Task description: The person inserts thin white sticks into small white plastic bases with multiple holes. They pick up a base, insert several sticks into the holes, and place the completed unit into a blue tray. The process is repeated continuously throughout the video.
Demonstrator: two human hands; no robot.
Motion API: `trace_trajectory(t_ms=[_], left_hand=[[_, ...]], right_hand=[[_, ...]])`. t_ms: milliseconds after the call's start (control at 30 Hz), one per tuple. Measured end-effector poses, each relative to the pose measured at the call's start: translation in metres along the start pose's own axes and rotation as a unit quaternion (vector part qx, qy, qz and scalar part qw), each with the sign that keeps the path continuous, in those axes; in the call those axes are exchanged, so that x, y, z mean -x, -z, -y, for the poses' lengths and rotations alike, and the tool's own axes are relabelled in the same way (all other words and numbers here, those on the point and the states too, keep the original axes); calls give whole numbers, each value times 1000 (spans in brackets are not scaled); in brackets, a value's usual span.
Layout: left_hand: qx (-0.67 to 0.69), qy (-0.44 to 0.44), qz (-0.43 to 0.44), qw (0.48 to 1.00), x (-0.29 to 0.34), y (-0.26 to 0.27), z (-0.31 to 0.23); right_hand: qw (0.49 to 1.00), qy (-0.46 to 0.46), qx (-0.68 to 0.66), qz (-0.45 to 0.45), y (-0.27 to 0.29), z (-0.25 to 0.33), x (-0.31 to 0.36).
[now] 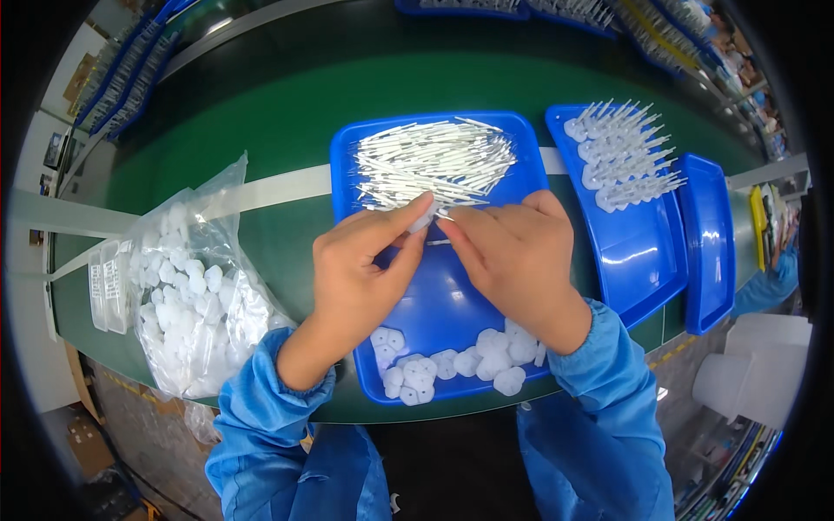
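Over the middle of a blue tray (452, 300), my left hand (360, 265) pinches a small translucent white plastic disc (422, 222) between thumb and fingers. My right hand (521, 247) meets it there, its thumb and forefinger closed on a thin white stick (444, 214) whose end is at the disc. The fingers partly cover both pieces. Beyond my hands, a heap of thin white sticks (434, 161) fills the tray's far half. Several scalloped white discs (493, 354) with small holes lie along its near edge, by my wrists.
To the left lies a clear plastic bag (195, 304) of white discs. On the right, a second blue tray (630, 260) carries rows of discs with sticks standing in them, beside another blue tray (712, 252). A co-worker's blue sleeve (769, 286) shows at far right.
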State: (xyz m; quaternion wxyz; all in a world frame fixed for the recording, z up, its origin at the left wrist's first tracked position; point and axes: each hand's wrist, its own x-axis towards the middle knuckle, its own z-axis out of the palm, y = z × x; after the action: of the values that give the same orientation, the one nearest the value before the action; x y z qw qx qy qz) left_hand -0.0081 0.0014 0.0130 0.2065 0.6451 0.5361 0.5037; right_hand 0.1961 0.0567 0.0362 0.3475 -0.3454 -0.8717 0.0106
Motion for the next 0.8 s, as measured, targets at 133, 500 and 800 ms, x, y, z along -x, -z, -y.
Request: trace_trajectory(t_ms=[133,500,800], left_hand=[[-5,19,-8,1000,4,0,-1],[164,107,35,980,-3,1,-1],[148,42,8,988,-4,5,-2]], right_hand=[[999,32,14,-4,-2,1,-1],[992,-52,-111,34,1,-7,1],[994,77,-77,9,17,-14,0]])
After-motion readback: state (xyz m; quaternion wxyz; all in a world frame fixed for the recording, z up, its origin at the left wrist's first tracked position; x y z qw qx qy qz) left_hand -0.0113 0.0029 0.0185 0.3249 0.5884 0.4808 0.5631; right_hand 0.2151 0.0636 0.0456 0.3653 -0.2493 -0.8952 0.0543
